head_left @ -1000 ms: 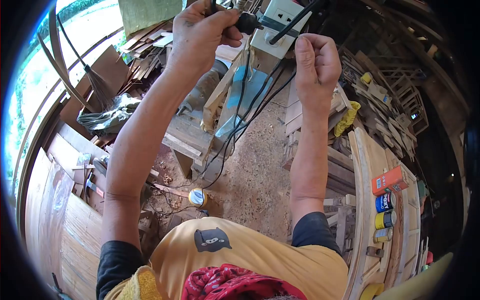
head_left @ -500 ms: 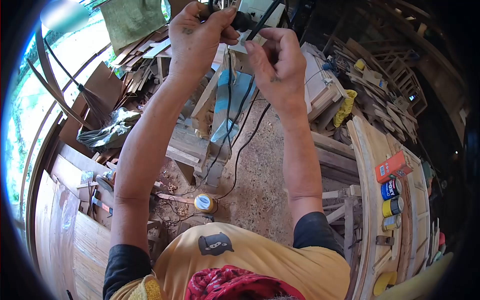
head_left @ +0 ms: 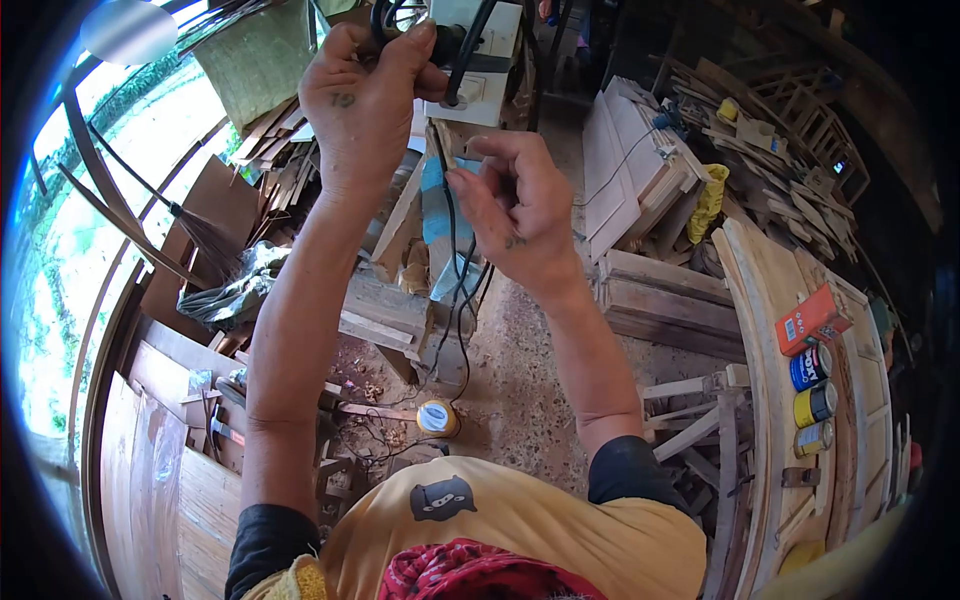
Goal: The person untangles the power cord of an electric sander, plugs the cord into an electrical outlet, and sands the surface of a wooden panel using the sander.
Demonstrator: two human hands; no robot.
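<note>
Left hand [head_left: 358, 108] at 11 o'clock grips plug [head_left: 450, 42] in fingers [head_left: 428, 82] beside socket [head_left: 482, 98] at 12, right hand [head_left: 530, 210] at 1 curls fingers, narrow gap, near cords [head_left: 447, 200].

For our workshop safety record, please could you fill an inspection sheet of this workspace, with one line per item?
Surface: wooden board at right bears four containers.
Job's things: black plug beside white socket box; insertion unclear.
Clutter: scrap wood piled at right; more at left.
Hands: left hand grips the plug; right hand loosely curled, thumb and forefinger apart.
Cables: black cables hang below the box.
Surroundings: broom at left; speckled floor.
</note>
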